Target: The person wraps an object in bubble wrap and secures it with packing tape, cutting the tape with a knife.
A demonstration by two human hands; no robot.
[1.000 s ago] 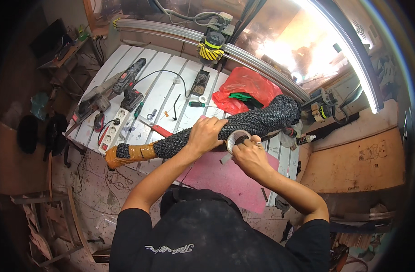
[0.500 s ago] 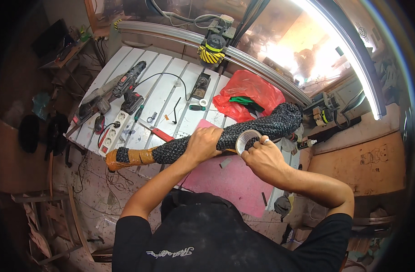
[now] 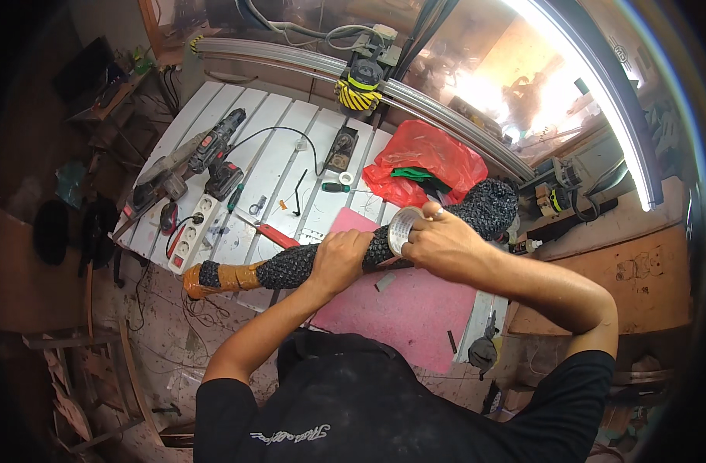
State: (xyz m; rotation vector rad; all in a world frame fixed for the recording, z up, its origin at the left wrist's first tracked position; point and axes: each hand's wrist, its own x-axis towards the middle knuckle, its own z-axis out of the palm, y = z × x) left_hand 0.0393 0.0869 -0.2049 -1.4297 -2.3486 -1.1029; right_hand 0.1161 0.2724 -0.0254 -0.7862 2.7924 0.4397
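Observation:
A long bundle in black bubble wrap (image 3: pixel 287 268) lies slantwise over the near part of the white slatted table, its thick end at the far right. Brown tape (image 3: pixel 239 276) wraps its narrow left end. My left hand (image 3: pixel 341 258) is closed around the bundle's middle, fingers over the top. Just to the right, my right hand (image 3: pixel 445 241) grips a roll of tape (image 3: pixel 400 231), held on edge against the wrap. Whether a strip runs from the roll to the bundle is too hard to make out. Below the bundle lies a pink sheet (image 3: pixel 391 320).
Beyond the bundle are a red plastic bag (image 3: pixel 438 150), a red-handled tool (image 3: pixel 276 235), a screwdriver (image 3: pixel 337 187), a power strip (image 3: pixel 192 231) and a cordless drill (image 3: pixel 218 143). A metal rail (image 3: pixel 291 59) carrying a machine head (image 3: pixel 360 81) spans the table's far side.
My right hand has carried the tape roll up and leftward over the bundle, and its wrist has turned. My left hand has shifted slightly left and down, still on the wrap.

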